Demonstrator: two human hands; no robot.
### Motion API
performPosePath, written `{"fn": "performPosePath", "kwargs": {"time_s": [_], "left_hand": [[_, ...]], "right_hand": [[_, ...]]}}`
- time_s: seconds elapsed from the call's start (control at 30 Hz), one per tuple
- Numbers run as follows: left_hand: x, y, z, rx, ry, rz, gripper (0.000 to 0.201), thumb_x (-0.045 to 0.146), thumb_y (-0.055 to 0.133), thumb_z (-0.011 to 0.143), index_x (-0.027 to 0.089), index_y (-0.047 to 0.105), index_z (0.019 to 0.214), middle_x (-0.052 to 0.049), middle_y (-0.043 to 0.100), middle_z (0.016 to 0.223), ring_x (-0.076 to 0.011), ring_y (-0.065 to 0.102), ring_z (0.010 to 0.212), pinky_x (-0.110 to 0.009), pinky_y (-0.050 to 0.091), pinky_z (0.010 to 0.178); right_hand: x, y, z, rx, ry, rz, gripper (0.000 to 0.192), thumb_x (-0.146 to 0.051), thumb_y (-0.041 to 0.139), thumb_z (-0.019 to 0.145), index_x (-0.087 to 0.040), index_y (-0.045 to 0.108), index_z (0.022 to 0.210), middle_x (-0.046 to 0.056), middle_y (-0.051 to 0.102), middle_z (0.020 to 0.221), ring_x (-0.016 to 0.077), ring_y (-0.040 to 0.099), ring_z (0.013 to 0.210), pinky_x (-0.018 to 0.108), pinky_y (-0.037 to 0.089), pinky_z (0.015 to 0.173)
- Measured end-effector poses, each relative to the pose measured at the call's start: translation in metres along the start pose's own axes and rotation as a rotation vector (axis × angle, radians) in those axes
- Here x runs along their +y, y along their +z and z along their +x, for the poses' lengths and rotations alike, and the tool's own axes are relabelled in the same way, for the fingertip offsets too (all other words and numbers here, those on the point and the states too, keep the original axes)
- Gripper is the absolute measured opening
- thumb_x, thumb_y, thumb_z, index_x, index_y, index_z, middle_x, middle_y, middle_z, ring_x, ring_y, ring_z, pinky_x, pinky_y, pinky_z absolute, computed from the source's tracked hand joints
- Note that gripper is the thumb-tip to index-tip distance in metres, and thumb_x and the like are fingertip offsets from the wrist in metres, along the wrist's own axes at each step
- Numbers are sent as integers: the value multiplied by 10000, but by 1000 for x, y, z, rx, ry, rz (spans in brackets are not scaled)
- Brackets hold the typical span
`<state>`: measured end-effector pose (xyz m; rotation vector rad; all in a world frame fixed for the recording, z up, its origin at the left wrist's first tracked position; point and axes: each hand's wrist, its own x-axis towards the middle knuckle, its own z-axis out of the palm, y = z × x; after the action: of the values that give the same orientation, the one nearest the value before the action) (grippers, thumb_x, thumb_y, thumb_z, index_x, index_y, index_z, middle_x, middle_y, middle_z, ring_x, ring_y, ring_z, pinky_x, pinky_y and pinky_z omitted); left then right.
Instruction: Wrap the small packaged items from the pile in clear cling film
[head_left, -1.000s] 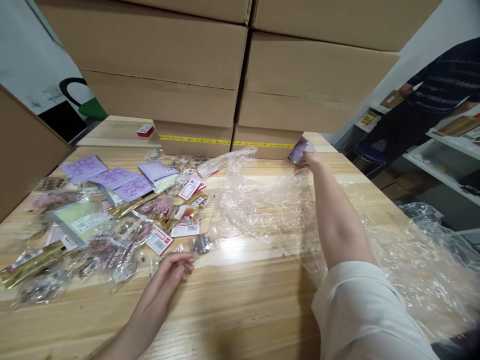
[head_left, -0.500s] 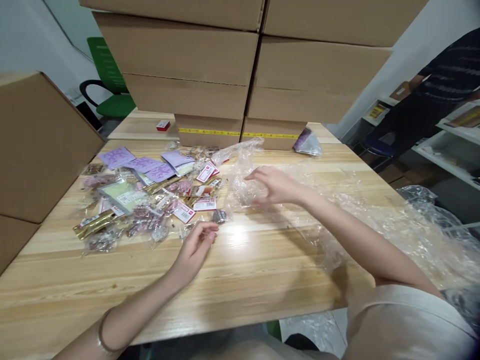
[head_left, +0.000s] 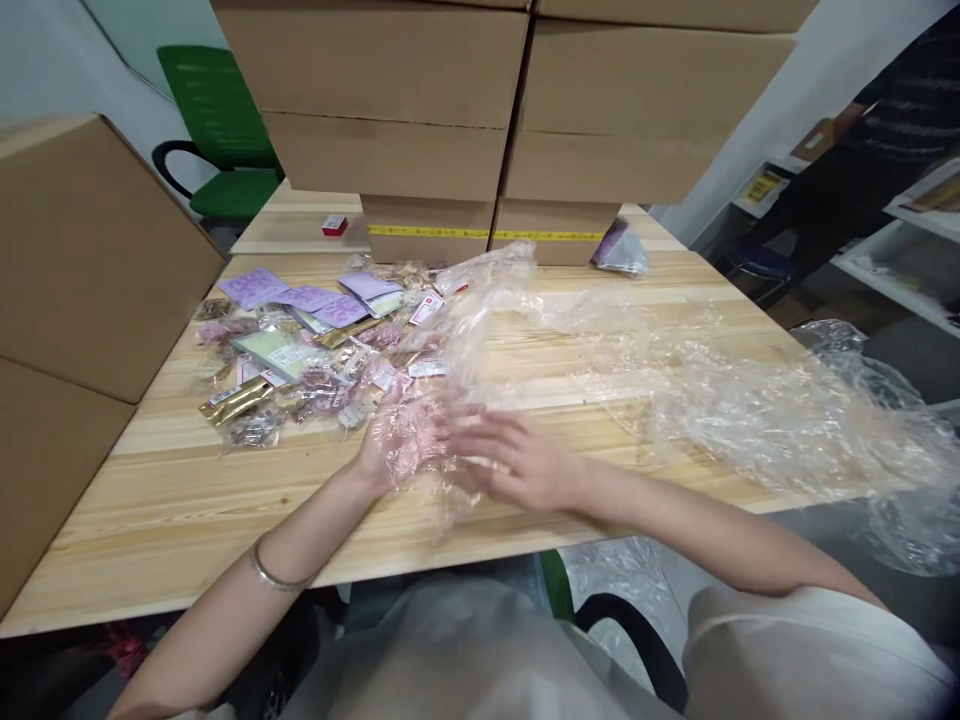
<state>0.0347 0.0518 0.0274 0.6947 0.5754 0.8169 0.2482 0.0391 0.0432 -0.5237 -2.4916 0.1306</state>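
Note:
Crinkled clear plastic film (head_left: 480,350) stretches across the middle of the table and over my left hand (head_left: 379,455). That hand lies palm up under the film, its fingers opened out and seen only through the shiny plastic. My right hand (head_left: 525,465) is at the film's near edge, with its fingers stretched toward my left hand and somewhat blurred. Just beyond my left hand spreads a pile of small packets: purple patterned packets (head_left: 255,288), a green card packet (head_left: 277,352), a gold packet (head_left: 236,400), and small clear bags (head_left: 255,430) with dark contents.
Stacked cardboard boxes (head_left: 397,155) stand at the back, and another carton (head_left: 97,260) on the left. A small red box (head_left: 334,225) sits near the back. More loose film (head_left: 757,420) covers the right side. A person (head_left: 900,130) stands by shelves at far right.
My right hand has come down toward me, drawing film over my left hand. My left hand has turned palm up. The view has tilted downward.

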Motion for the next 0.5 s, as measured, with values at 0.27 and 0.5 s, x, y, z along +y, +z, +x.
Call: {"fn": "performPosePath", "kwargs": {"time_s": [0.27, 0.5], "left_hand": [[0, 5, -5, -153, -17, 20, 942, 901, 443, 677, 227, 474, 1334, -191, 490, 1447, -410, 595, 1181, -530, 495, 874], [19, 2, -16, -212, -61, 129, 1022, 906, 137, 742, 230, 440, 1447, -208, 607, 1302, -72, 477, 344, -276, 367, 409]], "right_hand": [[-38, 19, -19, -256, -127, 238, 289, -342, 464, 953, -178, 640, 1114, 106, 617, 1336, 248, 461, 1349, 447, 403, 1114], [1, -34, -29, 453, 702, 371, 233, -423, 502, 943, -262, 661, 997, 75, 695, 1129, 244, 637, 1075, 436, 501, 924]]}}
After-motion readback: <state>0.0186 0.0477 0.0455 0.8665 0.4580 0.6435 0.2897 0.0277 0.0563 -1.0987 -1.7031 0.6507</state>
